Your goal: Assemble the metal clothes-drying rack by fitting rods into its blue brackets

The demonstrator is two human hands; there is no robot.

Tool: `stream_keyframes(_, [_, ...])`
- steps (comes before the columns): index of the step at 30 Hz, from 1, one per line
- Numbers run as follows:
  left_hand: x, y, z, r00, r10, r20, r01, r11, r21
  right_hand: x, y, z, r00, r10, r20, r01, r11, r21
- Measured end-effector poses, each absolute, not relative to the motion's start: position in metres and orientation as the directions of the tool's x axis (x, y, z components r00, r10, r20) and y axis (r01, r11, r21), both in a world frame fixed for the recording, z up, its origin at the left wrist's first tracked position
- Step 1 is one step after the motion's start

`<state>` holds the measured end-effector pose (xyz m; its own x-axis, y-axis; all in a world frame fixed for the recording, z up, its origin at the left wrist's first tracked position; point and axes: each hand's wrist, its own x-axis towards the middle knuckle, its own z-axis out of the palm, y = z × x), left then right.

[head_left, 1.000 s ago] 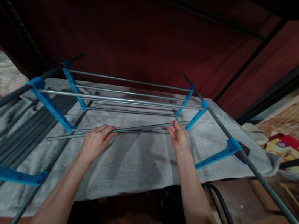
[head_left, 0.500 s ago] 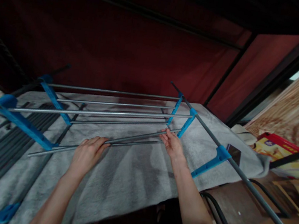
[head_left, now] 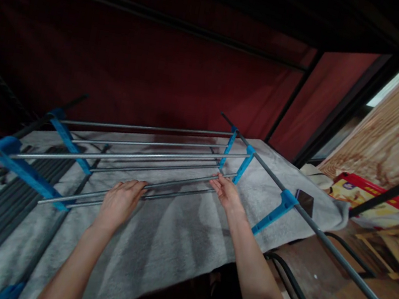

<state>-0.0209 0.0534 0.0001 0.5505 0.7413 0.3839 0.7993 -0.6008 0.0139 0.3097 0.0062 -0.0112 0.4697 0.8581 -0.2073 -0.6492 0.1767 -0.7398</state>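
Note:
A thin grey metal tube (head_left: 178, 183) runs crosswise between my two hands. My left hand (head_left: 122, 200) is closed around it left of its middle, and its free left end sticks out past a blue plastic bracket (head_left: 32, 177). My right hand (head_left: 226, 191) pinches the tube near its right end, close to another blue bracket (head_left: 245, 165). Just below it, a second crosswise tube (head_left: 176, 194) is partly hidden by my left hand. Behind, further tubes (head_left: 137, 155) span between the left and right blue brackets of the rack frame.
A bundle of grey tubes (head_left: 2, 203) lies at left on the grey cloth (head_left: 166, 256). A dark phone (head_left: 304, 202) rests at right. Beyond it are a red and yellow box (head_left: 375, 199) and a wooden crate (head_left: 393, 248). Dark red fabric (head_left: 159, 71) hangs behind.
My left hand has raised the tube's left end slightly, widening the gap to the tube below it. The view has shifted a little to the right.

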Motion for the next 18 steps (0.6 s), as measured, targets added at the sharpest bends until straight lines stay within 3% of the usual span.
stream_keyframes(6, [-0.021, 0.058, -0.006, 0.560, 0.724, 0.403, 0.797, -0.603, -0.024, 0.307, 0.007, -0.014, 0.487, 0.851, -0.195, -0.641, 0.197, -0.742])
stream_keyframes(18, [-0.020, 0.059, 0.002, 0.557, 0.722, 0.411, 0.782, -0.623, 0.034, 0.295, 0.004, -0.009, 0.521, 0.822, -0.229, -0.643, 0.202, -0.739])
